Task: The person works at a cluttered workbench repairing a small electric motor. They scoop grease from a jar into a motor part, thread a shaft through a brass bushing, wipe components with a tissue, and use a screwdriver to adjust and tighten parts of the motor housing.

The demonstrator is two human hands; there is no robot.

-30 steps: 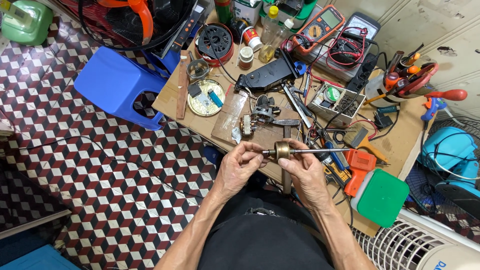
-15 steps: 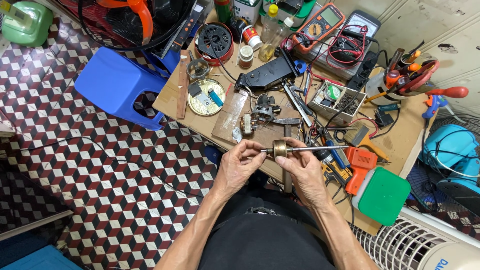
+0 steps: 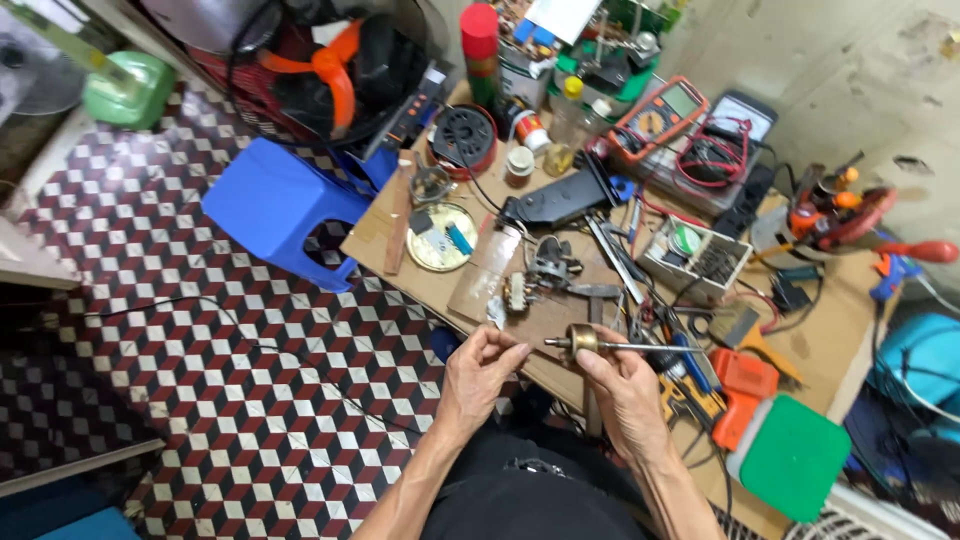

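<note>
I've got the brass rotor on its thin shaft (image 3: pixel 583 342) held out over the near edge of the bench (image 3: pixel 830 350), level, shaft running right. My right hand (image 3: pixel 625 385) pinches it from below, fingers closed on the shaft just behind the brass body. My left hand (image 3: pixel 478 368) is off it now, fingertips drawn together just left of the shaft's tip, apart from it; whether they pinch something small I can't tell.

That's the change: a second ago both hands were on the piece, the left thumb and fingers right at the brass end. Now only the right carries it, so I judge whatever the left was working at that end is loosened or off. The view has also swung in closer and tilted.

Around it: a small motor part (image 3: pixel 553 262) and a metal block (image 3: pixel 515 292) just beyond, a round tin lid (image 3: pixel 441 237) further left, an orange multimeter (image 3: pixel 660 117) at the back, the blue stool (image 3: pixel 275 205) on the chequered floor (image 3: pixel 200 400).
</note>
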